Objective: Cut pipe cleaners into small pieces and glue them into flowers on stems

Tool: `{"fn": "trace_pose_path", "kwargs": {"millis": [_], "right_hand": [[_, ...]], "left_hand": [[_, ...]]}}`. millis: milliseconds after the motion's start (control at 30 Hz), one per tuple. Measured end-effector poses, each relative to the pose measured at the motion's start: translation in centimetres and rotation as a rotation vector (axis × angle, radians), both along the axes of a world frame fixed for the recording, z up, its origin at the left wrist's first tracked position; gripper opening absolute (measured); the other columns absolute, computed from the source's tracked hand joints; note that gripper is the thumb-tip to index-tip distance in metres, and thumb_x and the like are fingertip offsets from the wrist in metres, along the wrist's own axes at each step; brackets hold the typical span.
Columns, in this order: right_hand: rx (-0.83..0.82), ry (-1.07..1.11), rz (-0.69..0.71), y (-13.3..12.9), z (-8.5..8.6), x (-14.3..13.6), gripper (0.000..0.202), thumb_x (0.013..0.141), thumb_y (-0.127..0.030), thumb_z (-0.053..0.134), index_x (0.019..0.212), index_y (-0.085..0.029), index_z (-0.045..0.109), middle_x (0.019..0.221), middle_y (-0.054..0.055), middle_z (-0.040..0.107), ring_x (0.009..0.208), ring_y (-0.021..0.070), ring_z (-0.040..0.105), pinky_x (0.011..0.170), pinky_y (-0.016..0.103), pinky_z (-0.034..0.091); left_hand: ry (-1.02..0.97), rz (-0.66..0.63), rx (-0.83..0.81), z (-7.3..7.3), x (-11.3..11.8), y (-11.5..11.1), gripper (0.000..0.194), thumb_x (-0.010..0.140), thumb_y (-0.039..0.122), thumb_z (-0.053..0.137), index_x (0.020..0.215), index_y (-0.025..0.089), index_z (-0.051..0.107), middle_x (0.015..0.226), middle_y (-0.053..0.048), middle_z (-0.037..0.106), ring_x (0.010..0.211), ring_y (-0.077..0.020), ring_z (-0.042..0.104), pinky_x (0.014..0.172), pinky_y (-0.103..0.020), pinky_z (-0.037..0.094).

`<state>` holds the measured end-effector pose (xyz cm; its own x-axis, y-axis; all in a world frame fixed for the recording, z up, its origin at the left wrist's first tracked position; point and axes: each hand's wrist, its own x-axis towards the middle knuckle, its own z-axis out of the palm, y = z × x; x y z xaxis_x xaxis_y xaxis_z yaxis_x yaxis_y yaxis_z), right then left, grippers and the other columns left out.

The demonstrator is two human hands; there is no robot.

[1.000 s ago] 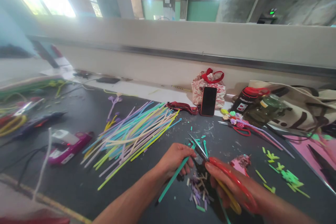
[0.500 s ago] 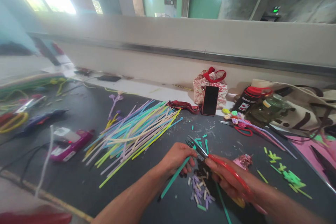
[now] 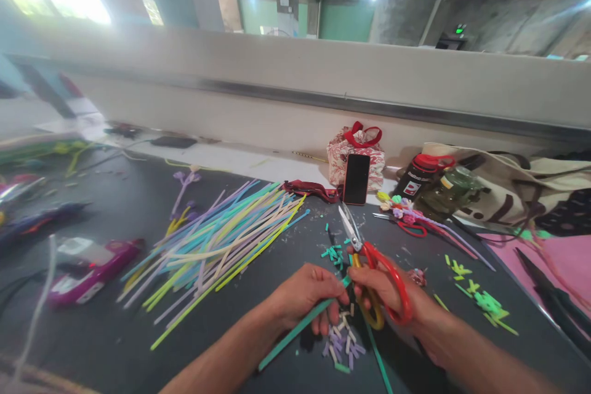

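Note:
My left hand (image 3: pixel 310 295) is closed on a teal pipe cleaner (image 3: pixel 295 333), which slants down toward the table's near side. Right beside it, my right hand (image 3: pixel 381 286) grips scissors (image 3: pixel 354 235) by their red and yellow handles. The blades point up and away, clear of the pipe cleaner, and stand slightly apart. My right fingertips are close to the pipe cleaner's upper end; whether they touch it I cannot tell. Short teal pieces (image 3: pixel 335 255) lie beyond my hands. Purple and cream pieces (image 3: pixel 342 345) lie below them, and another teal length (image 3: pixel 379 357) runs under my right wrist.
Left of my hands is a pile of long pastel pipe cleaners (image 3: pixel 221 246), with a magenta device (image 3: pixel 99 271) farther left. A phone (image 3: pixel 356 178) leans on a patterned bag (image 3: pixel 332 157). Yellow-green pieces (image 3: pixel 490 305), a bottle (image 3: pixel 412 178) and red-handled scissors (image 3: pixel 412 229) are on the right.
The scissors have swung from the pipe cleaner's end to point up and away, and my right hand has drawn in beside my left. The whole view has shifted slightly.

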<state>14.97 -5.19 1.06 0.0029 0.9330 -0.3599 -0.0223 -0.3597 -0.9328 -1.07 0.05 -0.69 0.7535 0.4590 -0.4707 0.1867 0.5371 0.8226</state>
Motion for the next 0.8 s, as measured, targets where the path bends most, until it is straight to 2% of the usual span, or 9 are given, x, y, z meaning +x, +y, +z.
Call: {"fn": "trace_pose_path", "kwargs": {"millis": [167,333,500,633,700,800], "right_hand": [[-0.041,0.009,0.036,0.7,-0.3,-1.2,0.021,0.07,-0.03,0.057,0.082,-0.015,0.049,0.048,-0.006,0.052,0.036,0.007,0.046,0.034,0.015,0.033],[-0.039,0.028,0.093,0.9,0.7,-1.4,0.025,0.063,-0.024,0.059,0.083,-0.015,0.049,0.052,-0.004,0.056,0.045,0.0089,0.053,0.042,0.017,0.039],[-0.073,0.031,0.123,1.5,0.1,-1.1,0.022,0.06,-0.021,0.057,0.079,-0.014,0.049,0.05,-0.003,0.057,0.042,0.0084,0.052,0.042,0.017,0.04],[-0.066,0.011,0.121,1.7,-0.2,-0.6,0.032,0.06,-0.02,0.057,0.09,-0.015,0.047,0.047,-0.006,0.056,0.04,0.0087,0.052,0.04,0.017,0.041],[-0.058,-0.016,0.12,1.8,-0.1,-0.1,0.03,0.06,-0.02,0.058,0.088,-0.014,0.048,0.047,-0.005,0.056,0.039,0.0096,0.053,0.038,0.017,0.04],[-0.048,-0.041,0.105,1.9,0.0,0.4,0.03,0.061,-0.021,0.059,0.088,-0.014,0.049,0.05,-0.005,0.056,0.041,0.0096,0.054,0.041,0.018,0.043]], "left_hand": [[0.036,-0.022,0.042,-0.3,0.1,-0.4,0.021,0.065,0.033,0.054,0.067,0.012,0.058,0.045,0.001,0.057,0.028,-0.0065,0.044,0.031,-0.015,0.03],[0.05,0.008,0.066,-0.4,0.0,-0.5,0.021,0.067,0.033,0.053,0.063,0.013,0.057,0.045,0.001,0.056,0.027,-0.0064,0.043,0.03,-0.015,0.03],[0.057,0.021,0.086,-0.5,0.1,-0.8,0.021,0.068,0.033,0.052,0.066,0.013,0.058,0.045,0.001,0.056,0.028,-0.0062,0.043,0.03,-0.015,0.029],[0.071,0.001,0.11,-0.5,-0.3,-0.6,0.028,0.07,0.041,0.051,0.069,0.013,0.058,0.049,0.0,0.058,0.031,-0.0064,0.045,0.032,-0.015,0.032],[0.079,0.006,0.148,-0.6,-0.6,-0.5,0.031,0.07,0.043,0.052,0.069,0.013,0.058,0.051,-0.001,0.06,0.033,-0.0063,0.047,0.034,-0.015,0.034],[0.11,-0.008,0.187,-0.8,-1.0,-0.3,0.025,0.067,0.037,0.056,0.066,0.013,0.058,0.052,-0.001,0.06,0.035,-0.0058,0.048,0.036,-0.015,0.035]]}}
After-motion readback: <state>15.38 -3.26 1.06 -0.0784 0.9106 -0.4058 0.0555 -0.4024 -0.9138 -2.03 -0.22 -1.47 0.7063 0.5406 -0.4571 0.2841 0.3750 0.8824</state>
